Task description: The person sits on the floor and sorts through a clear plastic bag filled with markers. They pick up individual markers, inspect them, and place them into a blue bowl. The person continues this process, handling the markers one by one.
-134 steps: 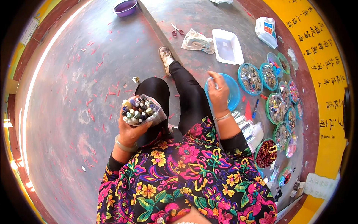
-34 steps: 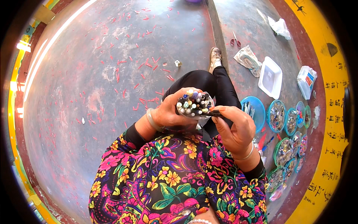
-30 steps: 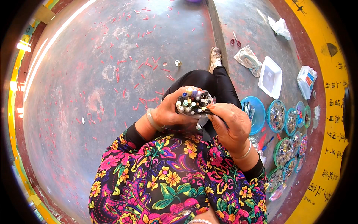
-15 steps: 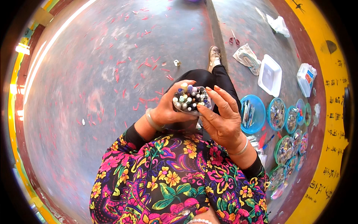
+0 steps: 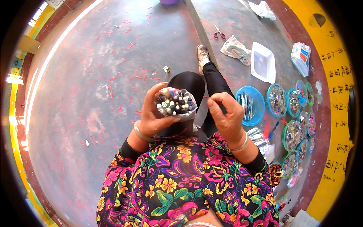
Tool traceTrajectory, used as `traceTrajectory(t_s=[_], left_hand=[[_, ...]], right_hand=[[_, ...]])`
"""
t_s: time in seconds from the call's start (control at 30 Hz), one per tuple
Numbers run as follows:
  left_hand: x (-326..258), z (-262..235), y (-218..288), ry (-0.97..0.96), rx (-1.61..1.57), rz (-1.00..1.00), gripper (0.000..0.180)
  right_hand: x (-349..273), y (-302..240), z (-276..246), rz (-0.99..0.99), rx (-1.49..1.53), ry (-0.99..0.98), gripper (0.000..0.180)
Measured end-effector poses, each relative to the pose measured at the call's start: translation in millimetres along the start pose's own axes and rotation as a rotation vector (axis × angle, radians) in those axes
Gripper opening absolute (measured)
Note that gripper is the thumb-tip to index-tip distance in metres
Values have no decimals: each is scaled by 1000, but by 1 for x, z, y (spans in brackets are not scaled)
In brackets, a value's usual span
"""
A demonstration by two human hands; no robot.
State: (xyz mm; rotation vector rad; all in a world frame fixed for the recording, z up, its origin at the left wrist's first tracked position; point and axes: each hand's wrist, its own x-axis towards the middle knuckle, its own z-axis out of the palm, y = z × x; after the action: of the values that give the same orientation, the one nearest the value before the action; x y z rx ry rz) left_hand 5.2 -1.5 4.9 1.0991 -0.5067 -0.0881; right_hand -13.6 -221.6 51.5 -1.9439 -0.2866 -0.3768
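The left hand (image 5: 153, 113) is wrapped around a clear plastic bag (image 5: 176, 103) packed with small upright tubes with many-coloured caps, held up over the person's black-clad knee (image 5: 189, 85), fingers curled round its far and near sides; the right hand (image 5: 225, 113) sits just right of the bag, apart from it, fingers bent and thumb pressed toward the fingertips as if pinching something too small to make out, so whether it grips anything I cannot tell; both wrists carry a bangle; to the right of that hand a blue bowl (image 5: 258, 109) lies on the floor with a few pens or sticks in it; farther right a curved row of round dishes (image 5: 278, 100) holds mixed small pieces; beyond the bowl stands a white rectangular tray (image 5: 263, 62), with a crumpled plastic bag (image 5: 235, 48) and a pair of red-handled scissors (image 5: 218, 33) to its left; red scraps (image 5: 136, 75) are scattered over the grey floor (image 5: 75, 113) on the left.
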Motion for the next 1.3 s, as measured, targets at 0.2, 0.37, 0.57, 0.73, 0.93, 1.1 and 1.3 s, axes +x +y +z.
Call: traceTrajectory(t_s=[0.2,0.37,0.57,0.73,0.93,1.1,1.3], left_hand=[[4,4,7,-115,143,-16,77],[6,6,5,-210,281,61,74],[7,7,4,-213,244,51,70],[5,4,1,-217,233,9,66],[6,6,11,-191,300,35,61],[10,9,20,-191,226,-6,64],[11,9,7,-145,279,67,62]], right_hand=[[0,-10,0,79,-55,-219,23],[4,-6,4,-35,-248,-225,23],[6,-7,-1,-23,-202,-234,19],[8,-9,-5,254,75,-319,16],[3,-4,3,118,134,-246,13],[1,3,5,103,189,-231,15],[4,17,-3,160,302,-277,15]])
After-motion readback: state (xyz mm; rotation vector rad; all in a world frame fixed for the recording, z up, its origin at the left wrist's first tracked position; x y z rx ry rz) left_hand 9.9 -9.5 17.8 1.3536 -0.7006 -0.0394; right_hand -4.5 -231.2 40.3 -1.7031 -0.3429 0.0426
